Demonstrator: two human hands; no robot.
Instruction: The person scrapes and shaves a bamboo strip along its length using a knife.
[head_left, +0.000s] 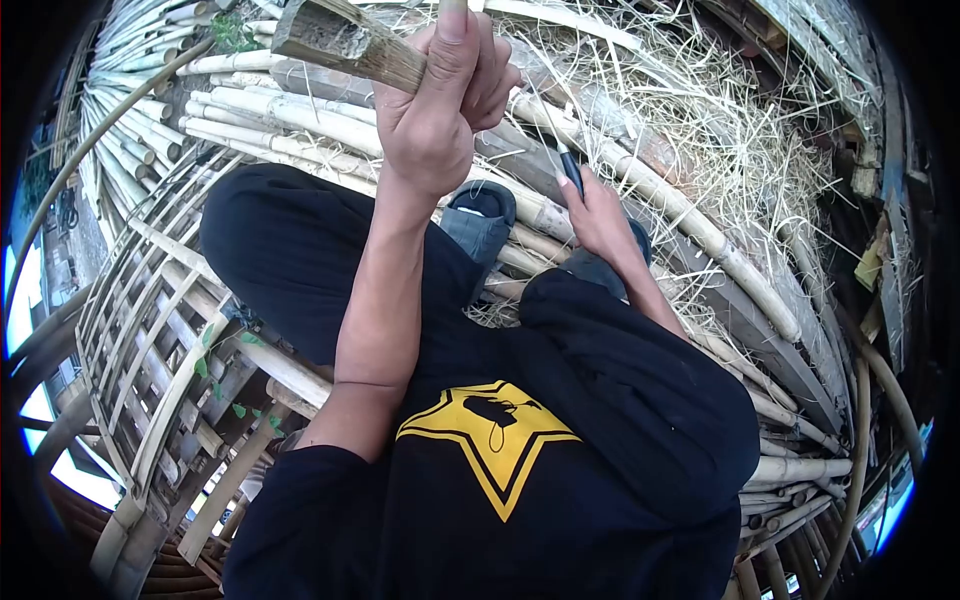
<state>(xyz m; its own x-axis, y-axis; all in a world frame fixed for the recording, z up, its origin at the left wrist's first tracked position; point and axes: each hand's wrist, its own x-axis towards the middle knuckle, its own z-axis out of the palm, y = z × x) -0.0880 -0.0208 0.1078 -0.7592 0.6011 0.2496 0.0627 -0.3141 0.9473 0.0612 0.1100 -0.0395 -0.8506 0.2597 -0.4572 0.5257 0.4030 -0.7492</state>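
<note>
My left hand [435, 115] is raised in front of me, fingers closed round a weathered split piece of bamboo or wood [345, 45] that sticks out to the left. The thumb points up toward the top edge of the view. Lower and to the right, my right hand [603, 215] grips the black handle of a knife [571, 172]. Its thin blade points up and away over the poles, hard to make out among the shavings. A dark sandal [480, 225] on my foot sits between the two hands.
Long bamboo poles [300, 118] run across the ground before me. Pale shavings [690, 120] cover the poles and planks at the right. A woven bamboo lattice [165, 340] stands at my left, below a stack of cut poles [125, 140]. Curved canes [865, 470] rise at the right edge.
</note>
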